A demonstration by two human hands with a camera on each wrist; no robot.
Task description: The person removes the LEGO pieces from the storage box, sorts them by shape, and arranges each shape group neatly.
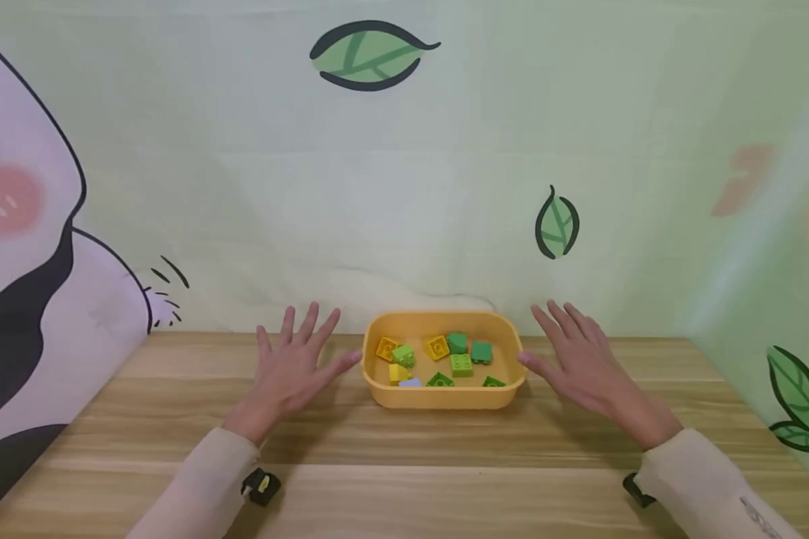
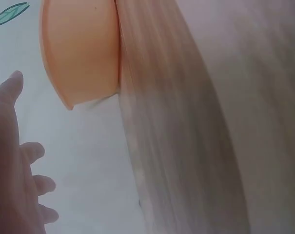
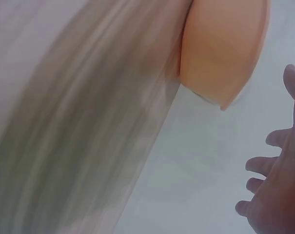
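A yellow-orange plastic basin (image 1: 438, 398) stands at the back of the wooden table. Inside it lie several toy building blocks, among them a light green block (image 1: 461, 365), a dark green block (image 1: 482, 352), a yellow block (image 1: 398, 374) and an orange block (image 1: 437, 347). My left hand (image 1: 290, 378) is spread wide to the left of the basin, its thumb tip right by the rim. On the other side my right hand (image 1: 583, 367) has its fingers extended, the thumb near the right rim. Both hands hold nothing. Each wrist view shows the basin's outer wall (image 2: 84, 48) beyond the thumb.
The wooden table (image 1: 445, 479) ends at a pale green printed backdrop (image 1: 445, 187) right behind the basin. Leaves and a panda figure (image 1: 20, 224) are printed on it. A small black device (image 1: 261, 486) sits at the left cuff, another (image 1: 639, 490) at the right.
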